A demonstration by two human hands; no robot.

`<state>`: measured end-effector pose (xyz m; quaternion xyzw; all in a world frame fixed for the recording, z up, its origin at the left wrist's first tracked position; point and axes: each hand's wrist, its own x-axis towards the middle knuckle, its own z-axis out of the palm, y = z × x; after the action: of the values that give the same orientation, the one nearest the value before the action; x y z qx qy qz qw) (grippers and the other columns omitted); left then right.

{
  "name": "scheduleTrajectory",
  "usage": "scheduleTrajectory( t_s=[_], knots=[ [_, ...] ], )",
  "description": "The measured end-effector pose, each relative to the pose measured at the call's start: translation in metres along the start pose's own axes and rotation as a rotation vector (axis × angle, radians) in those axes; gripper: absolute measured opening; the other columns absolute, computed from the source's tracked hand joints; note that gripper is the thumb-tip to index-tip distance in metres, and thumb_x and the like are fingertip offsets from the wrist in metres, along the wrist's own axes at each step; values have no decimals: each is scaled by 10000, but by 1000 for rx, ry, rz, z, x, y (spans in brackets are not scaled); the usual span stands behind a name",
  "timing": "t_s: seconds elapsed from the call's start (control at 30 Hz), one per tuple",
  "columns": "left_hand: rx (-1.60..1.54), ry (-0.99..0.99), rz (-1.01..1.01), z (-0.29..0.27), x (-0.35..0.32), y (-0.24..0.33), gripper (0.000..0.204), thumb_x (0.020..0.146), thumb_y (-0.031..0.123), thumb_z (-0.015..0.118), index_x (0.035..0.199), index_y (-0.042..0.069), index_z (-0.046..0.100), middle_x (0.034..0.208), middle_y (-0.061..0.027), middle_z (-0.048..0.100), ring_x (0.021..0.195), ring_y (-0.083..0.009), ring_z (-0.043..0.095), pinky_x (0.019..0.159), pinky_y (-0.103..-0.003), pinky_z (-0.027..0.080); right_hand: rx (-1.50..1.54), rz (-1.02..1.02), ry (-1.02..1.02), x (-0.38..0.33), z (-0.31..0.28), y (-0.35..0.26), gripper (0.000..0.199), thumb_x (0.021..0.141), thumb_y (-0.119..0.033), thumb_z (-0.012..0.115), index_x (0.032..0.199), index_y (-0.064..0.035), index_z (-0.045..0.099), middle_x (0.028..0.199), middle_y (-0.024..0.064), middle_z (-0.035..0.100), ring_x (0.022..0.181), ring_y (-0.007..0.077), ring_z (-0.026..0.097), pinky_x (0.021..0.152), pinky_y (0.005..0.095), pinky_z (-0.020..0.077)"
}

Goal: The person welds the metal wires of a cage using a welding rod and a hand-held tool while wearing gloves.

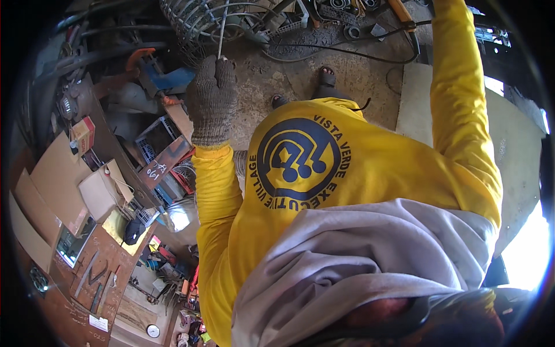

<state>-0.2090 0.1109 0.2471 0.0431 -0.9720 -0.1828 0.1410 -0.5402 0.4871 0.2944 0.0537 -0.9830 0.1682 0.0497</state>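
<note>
My left hand (212, 98) wears a grey-brown knit work glove and is closed round the end of a thin metal rod (223, 33). The rod points away toward a round wire cage (191, 20), overlapping its right side in view. I cannot tell whether they touch. My right arm, in a yellow sleeve (457, 69), reaches up past the upper right edge, so that hand is out of sight. Nearest to that sleeve is an orange-handled tool (399, 13) with a black cable (347, 56) looping across the floor.
Loose metal parts (352, 29) lie on the stained floor (364, 81) beyond my sandalled feet. On the left stand cardboard boxes (58, 173), a blue metal piece (167, 76) and a brown workbench (87, 283) with hand tools. A pale sheet (514, 168) leans at right.
</note>
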Motion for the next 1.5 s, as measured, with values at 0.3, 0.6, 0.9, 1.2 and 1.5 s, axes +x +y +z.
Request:
scheduleTrajectory(
  t_s=[0.3, 0.6, 0.9, 1.2, 1.5],
  knots=[
    [-25, -38, -58, 0, 8, 6, 296, 987, 311, 609, 1042, 27, 675, 848, -200, 706, 776, -392, 697, 680, -434, 538, 1765, 183, -207, -183, 26, -57, 397, 969, -218, 631, 1304, -33, 526, 856, 56, 613, 666, 129, 598, 533, 272, 507],
    [-109, -184, -172, -2, 8, 0, 334, 1013, 313, 564, 1039, -6, 656, 921, -230, 700, 862, -424, 684, 731, -444, 537, 1286, 470, -364, -291, 89, -96, 519, 1018, -387, 586, 1430, -81, 513, 809, 12, 597, 680, 109, 549, 604, 275, 476],
    [-201, -193, -264, 4, 7, -3, 320, 1023, 299, 558, 1048, -4, 658, 879, -177, 714, 799, -322, 714, 712, -394, 539, 1172, 196, -450, -285, 114, -113, 573, 1014, -377, 575, 1483, -70, 460, 898, 44, 642, 768, 138, 597, 691, 301, 504],
    [-242, -121, -161, 8, 6, -7, 312, 1014, 330, 582, 1025, 29, 665, 716, -71, 718, 461, -116, 541, 469, -269, 419, 1162, 186, -517, -261, 104, -141, 612, 1044, -343, 498, 1572, -81, 334, 857, 40, 612, 707, 144, 562, 653, 309, 482],
    [-214, -229, -262, -1, 10, 6, 335, 1021, 357, 569, 1002, 33, 653, 715, -71, 719, 542, -136, 596, 563, -301, 466, 1343, 281, -423, -259, 113, -141, 552, 1043, -353, 520, 1504, -60, 438, 858, 17, 604, 682, 104, 535, 622, 279, 471]
  ],
)
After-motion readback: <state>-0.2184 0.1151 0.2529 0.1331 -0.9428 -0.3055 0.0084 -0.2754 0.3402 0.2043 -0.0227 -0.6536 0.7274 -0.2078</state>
